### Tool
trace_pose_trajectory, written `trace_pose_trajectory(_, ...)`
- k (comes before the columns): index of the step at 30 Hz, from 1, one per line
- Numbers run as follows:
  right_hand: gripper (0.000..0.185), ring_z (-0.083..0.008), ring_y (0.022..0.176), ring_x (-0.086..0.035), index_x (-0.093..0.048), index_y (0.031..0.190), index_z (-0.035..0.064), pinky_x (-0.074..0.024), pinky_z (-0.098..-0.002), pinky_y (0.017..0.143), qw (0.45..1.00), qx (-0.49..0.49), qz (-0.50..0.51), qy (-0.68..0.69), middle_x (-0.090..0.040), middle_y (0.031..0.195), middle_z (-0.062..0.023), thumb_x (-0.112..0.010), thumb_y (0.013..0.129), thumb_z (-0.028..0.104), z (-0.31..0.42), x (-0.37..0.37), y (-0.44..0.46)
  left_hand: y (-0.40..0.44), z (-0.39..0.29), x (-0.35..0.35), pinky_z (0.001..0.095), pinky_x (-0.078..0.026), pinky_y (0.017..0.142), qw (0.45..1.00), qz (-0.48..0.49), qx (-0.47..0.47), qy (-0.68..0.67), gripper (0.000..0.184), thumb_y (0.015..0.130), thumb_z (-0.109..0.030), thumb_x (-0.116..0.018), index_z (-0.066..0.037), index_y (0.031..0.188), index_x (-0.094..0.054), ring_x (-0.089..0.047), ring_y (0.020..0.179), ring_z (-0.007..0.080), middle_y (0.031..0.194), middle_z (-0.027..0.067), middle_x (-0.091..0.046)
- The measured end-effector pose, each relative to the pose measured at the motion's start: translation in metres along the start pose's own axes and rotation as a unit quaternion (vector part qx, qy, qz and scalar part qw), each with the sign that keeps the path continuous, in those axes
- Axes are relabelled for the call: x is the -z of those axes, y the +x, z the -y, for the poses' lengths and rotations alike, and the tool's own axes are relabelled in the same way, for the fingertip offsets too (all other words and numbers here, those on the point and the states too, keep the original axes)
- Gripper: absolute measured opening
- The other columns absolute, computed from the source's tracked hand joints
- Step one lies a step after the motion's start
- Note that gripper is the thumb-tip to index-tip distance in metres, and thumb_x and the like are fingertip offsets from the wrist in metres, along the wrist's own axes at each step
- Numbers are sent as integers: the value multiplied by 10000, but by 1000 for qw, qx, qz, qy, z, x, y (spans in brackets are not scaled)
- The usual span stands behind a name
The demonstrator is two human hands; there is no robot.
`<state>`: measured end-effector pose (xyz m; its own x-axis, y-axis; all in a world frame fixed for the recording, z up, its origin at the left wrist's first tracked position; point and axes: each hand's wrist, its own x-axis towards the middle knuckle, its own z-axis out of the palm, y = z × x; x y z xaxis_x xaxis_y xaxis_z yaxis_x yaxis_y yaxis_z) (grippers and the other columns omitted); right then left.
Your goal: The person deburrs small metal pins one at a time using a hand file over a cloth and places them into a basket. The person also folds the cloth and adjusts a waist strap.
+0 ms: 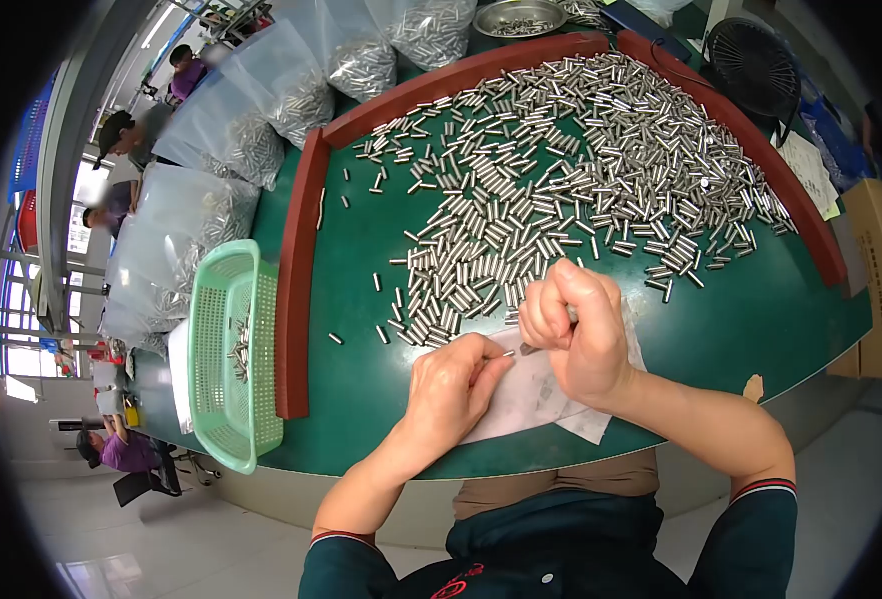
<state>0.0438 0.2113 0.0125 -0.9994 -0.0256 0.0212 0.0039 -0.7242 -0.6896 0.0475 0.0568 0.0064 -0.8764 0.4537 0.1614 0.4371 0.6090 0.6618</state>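
Note:
My left hand (449,391) is closed, with thumb and forefinger pinching a small metal pin whose bright end (508,353) pokes out toward the right. Close beside it, my right hand (583,334) is curled into a fist around a thin object. Only a short dark tip (529,349) shows below the fist, pointing at the pin; the rest is hidden by the fingers. Beneath both hands lies a whitish, smudged cloth (521,399). Just beyond them spreads a big heap of shiny metal pins (561,190) on the green table (721,329).
Red rails (299,290) border the pins on the left, back and right. A green basket (251,439) holding some pins stands at left. Plastic bags of pins (301,105) line the back left. A black fan (754,68) is at back right. Several people are at far left.

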Motion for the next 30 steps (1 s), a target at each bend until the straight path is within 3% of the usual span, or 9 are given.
trace_pose_trajectory(2, 406, -73, 445, -265, -312, 524, 76, -227, -238, 427, 1000, -3, 6, 6, -315, 480, 9, -381, 903, 201, -1, 1, 1, 0, 0, 1, 243, -364, 418, 1000, 3, -1, 1, 106, 713, -39, -690, -12, 734, -590, -431, 411, 113, 492, 36, -481)
trace_pose_trajectory(4, 404, -73, 448, -264, -307, 521, 79, -225, -239, 428, 1000, -4, 12, 12, -310, 479, 10, -383, 899, 199, -3, 2, 1, -1, -1, 1, 315, -408, 433, 1000, 14, 11, -2, 110, 725, -58, -668, -17, 738, -567, -527, 458, 219, 567, 97, -537)
trace_pose_trajectory(25, 397, -75, 450, -256, -308, 521, 78, -212, -240, 428, 999, -3, -8, 35, -307, 489, 6, -367, 890, 210, -9, 2, -2, 0, 0, 0, 320, -398, 420, 1000, 13, 16, -17, 111, 725, -53, -664, -20, 715, -558, -519, 444, 228, 544, 98, -526)
trace_pose_trajectory(30, 384, -77, 482, -287, -314, 522, 67, -245, -241, 457, 999, 2, -21, -40, -329, 498, 1, -375, 877, 201, -9, -7, -6, 1, 1, 1, 325, -395, 414, 1000, 16, 12, -22, 110, 720, -43, -658, -20, 700, -553, -517, 437, 240, 533, 105, -522)
